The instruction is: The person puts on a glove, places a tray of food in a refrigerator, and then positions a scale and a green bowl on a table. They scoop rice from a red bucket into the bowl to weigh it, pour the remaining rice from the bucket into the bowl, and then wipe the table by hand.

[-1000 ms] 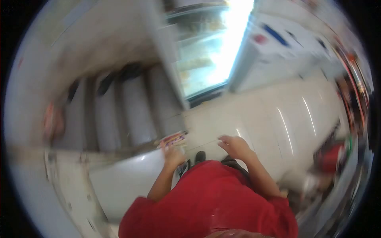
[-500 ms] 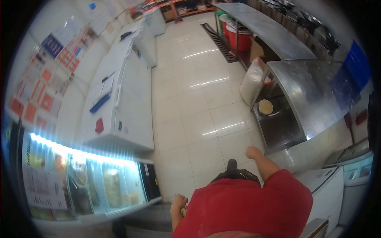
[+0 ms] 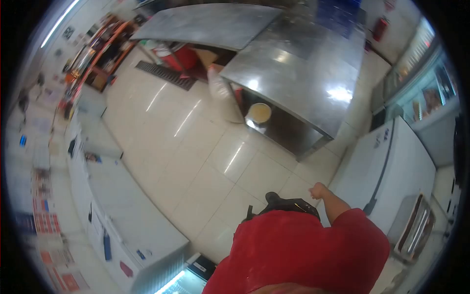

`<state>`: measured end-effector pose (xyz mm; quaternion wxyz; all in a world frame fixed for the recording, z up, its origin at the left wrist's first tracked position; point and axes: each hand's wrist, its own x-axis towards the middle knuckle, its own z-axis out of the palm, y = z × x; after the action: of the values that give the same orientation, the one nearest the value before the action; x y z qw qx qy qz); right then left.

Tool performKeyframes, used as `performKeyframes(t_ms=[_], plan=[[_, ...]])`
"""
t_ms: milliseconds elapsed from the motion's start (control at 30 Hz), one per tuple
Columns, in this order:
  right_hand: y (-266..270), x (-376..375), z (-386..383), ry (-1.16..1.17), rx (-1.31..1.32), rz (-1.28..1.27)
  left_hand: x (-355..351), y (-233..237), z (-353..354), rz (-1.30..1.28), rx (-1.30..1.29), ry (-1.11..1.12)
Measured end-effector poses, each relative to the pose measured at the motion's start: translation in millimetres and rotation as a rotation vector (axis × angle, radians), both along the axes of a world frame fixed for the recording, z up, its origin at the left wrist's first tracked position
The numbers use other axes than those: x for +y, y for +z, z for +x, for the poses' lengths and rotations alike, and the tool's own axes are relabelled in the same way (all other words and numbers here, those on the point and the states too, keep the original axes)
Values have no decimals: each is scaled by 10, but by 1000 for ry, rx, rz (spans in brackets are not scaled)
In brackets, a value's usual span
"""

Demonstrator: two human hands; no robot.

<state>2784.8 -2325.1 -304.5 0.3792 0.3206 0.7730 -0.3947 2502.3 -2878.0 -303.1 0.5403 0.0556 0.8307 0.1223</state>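
My right hand (image 3: 319, 190) hangs at my side over the tiled floor, its fingers loosely curled with nothing visible in them. Close to it on the right stands a white chest freezer (image 3: 374, 169) with a dark strip along its lid; the hand appears apart from it. My left hand is out of view, hidden beyond the red shirt (image 3: 293, 247). Below me one dark shoe (image 3: 272, 197) shows on the floor.
Ahead stands a steel table (image 3: 293, 68) with a tub (image 3: 260, 113) on its lower shelf and a plastic sack (image 3: 221, 95) beside it. White freezers (image 3: 132, 206) line the left. A floor drain (image 3: 165, 75) lies farther off; a lit display fridge (image 3: 426, 98) is at right.
My view has turned to the right, so the steel table is now ahead and the chest freezer shows beside me. My left hand, earlier curled round something small and colourful, has left the view.
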Motion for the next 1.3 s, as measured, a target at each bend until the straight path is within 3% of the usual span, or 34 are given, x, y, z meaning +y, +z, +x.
performKeyframes(t_ms=[67,133,200,233,300,333,400,433,467,533,567,600,633,667,700,733,767,800,833,900,933,1000,1067,1100,1167,1200,1233,1300], plan=[[-302,-183,48,-32,-61,124,151,14,-180,10,-4,-53],[-252,-370,132,-58,-125,260,311,-14,-468,27,-5,-102],[-7,-496,212,-598,-68,386,530,-43,-822,47,-1,-130],[76,-469,246,-628,-73,396,636,-71,-1010,59,6,-135],[137,-401,349,-632,154,30,888,-112,-1441,98,38,-124],[180,-341,209,-648,159,39,1043,-122,-1684,126,62,-109],[266,-210,-325,-1560,11,-146,1448,-77,-2293,219,137,-26],[381,-202,-645,-1564,33,-138,1741,53,-2638,313,176,67],[502,-122,-979,-1533,18,-204,2132,252,-2979,453,194,198],[595,38,-1861,-1449,64,-280,3026,1365,-3374,901,168,358],[503,63,-2380,-1400,116,-301,3475,1985,-3454,996,241,398],[728,86,-2941,-1250,95,-365,3810,2306,-3581,1195,292,392],[611,20,-3534,-1190,284,-333,4051,2490,-3663,1388,342,382],[1239,-69,-4053,-1038,306,-379,4239,2522,-3655,1524,418,261],[1635,-210,-4595,-1129,457,-614,4410,2475,-3590,1653,495,131],[2241,-343,-5045,-1147,524,-1024,4470,2150,-3524,1487,602,-181],[3323,-681,-5481,-1314,900,-757,4496,1980,-3480,1290,697,-479],[3323,-578,-5639,-1166,988,-592,4521,1816,-3485,1252,658,-511],[3340,-481,-5805,-1025,1078,-439,4527,1900,-3437,1313,479,-305],[4043,-159,-5624,-641,1064,-830,4478,2169,-3317,1423,-76,192],[4287,-192,-5505,-652,1050,-821,4414,2340,-3255,1449,-400,431],[4607,-214,-5369,-475,1797,161,4399,2688,-3237,1484,-893,742],[3425,-349,-5619,10,1546,642,4508,2967,-3520,1581,-1077,848],[2845,-420,-5742,248,1459,849,4531,3030,-3777,1667,-990,806],[2453,-690,-5344,-56,923,34,4412,2934,-4429,1854,-500,541],[922,-512,-5420,282,398,-22,4296,3058,-4617,1876,-474,555],[1557,-356,-5003,571,-45,-71,4092,3240,-4742,1877,-538,671],[1253,-61,-4280,452,-57,78,3591,3226,-5075,1847,-564,806]])
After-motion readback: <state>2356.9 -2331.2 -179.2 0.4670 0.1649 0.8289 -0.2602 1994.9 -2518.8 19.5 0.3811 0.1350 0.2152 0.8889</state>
